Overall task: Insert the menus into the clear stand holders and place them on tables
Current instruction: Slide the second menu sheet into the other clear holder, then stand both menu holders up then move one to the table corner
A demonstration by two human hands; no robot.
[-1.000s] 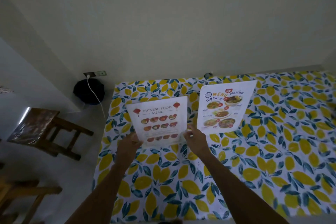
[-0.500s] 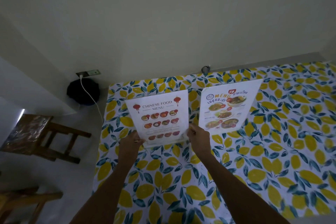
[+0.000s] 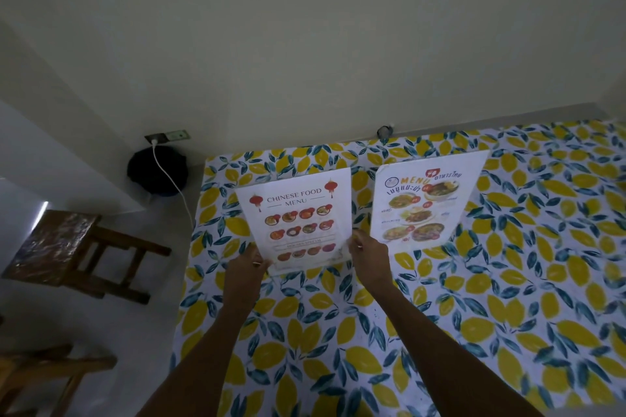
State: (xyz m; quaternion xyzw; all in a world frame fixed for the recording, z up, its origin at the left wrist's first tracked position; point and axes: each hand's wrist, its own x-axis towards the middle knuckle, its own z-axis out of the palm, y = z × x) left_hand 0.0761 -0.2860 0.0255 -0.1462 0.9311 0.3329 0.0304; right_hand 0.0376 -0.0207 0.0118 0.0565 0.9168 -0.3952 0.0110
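left hand (image 3: 245, 269) pinching the lower left corner of the chinese food menu (image 3: 298, 223), right hand (image 3: 369, 252) gripping its lower right edge. standing upright in a clear stand holder (image 3: 305, 269) on the lemon-print tablecloth (image 3: 440, 332). at 3 o'clock, just beside it, a thai menu (image 3: 425, 200) upright. at 9 o'clock, a wooden chair (image 3: 78, 254).

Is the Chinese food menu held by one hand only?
No: the left hand and right hand each grip a bottom corner of the Chinese food menu.
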